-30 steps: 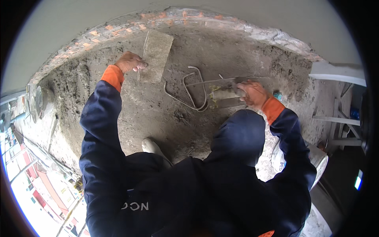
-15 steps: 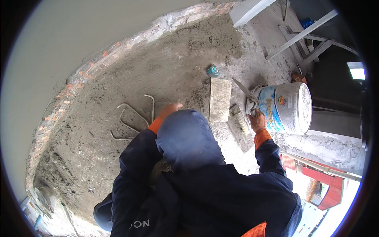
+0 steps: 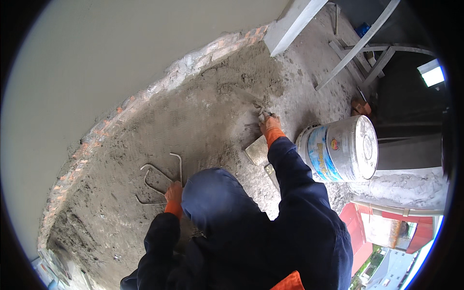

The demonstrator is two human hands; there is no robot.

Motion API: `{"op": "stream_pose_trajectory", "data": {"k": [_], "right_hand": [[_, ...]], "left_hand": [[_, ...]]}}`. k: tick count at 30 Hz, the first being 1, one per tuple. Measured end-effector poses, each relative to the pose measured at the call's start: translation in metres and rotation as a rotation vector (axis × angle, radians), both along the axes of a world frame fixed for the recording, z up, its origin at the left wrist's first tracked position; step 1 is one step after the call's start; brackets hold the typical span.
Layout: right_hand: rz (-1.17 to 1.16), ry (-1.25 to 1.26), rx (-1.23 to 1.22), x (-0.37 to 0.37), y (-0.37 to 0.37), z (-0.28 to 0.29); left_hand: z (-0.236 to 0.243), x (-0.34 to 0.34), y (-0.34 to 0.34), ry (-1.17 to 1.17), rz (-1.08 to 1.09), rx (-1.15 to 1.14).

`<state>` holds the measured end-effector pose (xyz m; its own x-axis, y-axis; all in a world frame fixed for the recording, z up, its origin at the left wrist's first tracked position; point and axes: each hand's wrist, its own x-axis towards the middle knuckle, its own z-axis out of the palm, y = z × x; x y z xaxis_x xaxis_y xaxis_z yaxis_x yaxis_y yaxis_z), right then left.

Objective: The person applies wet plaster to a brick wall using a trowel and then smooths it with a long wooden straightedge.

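Observation:
My right hand (image 3: 269,124) is closed around the handle of a trowel (image 3: 260,103) at mid floor. The trowel's blade is blurred and points up and left, just above the mortar-stained floor (image 3: 208,111). A pale rectangular board (image 3: 257,149) lies just below this hand, partly covered by my right sleeve. My left hand (image 3: 174,194) is low beside several bent metal rods (image 3: 155,170), with its fingertips at the rod ends. Whether it grips them is hard to make out, because its fingers are partly hidden.
A white bucket (image 3: 363,145) with a blue label lies on its side at the right. A brick course (image 3: 159,87) runs below the smooth grey wall (image 3: 96,72) on the left. Wooden framing (image 3: 357,53) and a pale post (image 3: 296,25) stand at the far side.
My right hand has moved left and away from the bucket with the trowel, to beyond the board. My left hand has come back to the bent rods. The view has shifted slightly.

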<state>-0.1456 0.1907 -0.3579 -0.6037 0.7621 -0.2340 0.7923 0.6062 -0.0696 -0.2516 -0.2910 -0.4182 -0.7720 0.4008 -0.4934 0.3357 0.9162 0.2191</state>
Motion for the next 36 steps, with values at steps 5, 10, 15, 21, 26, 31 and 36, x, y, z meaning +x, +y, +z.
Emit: {"op": "stream_pose_trajectory", "data": {"k": [5,10,15,21,26,31,36], "right_hand": [[-0.323,-0.091,0.192,0.07,0.077,0.045],[-0.604,0.028,-0.173,0.071,0.136,0.059],[-0.592,0.138,-0.046,0.034,0.157,0.032],[-0.266,0.278,-0.109,-0.007,0.095,-0.005],[0.105,0.199,-0.309,-0.026,-0.042,0.031],[0.28,0.191,-0.38,-0.019,-0.057,0.064],[-0.192,0.45,-0.481,0.026,0.109,0.046]], "left_hand": [[-0.001,-0.005,0.013,0.07,0.02,0.034],[0.083,-0.026,0.066,0.15,-0.02,0.489],[0.177,-0.064,0.102,-0.081,0.36,0.912],[0.269,-0.115,0.079,-0.433,0.606,0.874],[0.299,-0.131,0.075,-0.41,0.469,0.91],[0.288,-0.144,0.04,-0.258,0.423,0.791],[0.256,-0.162,-0.016,-0.108,0.406,0.677]]}}
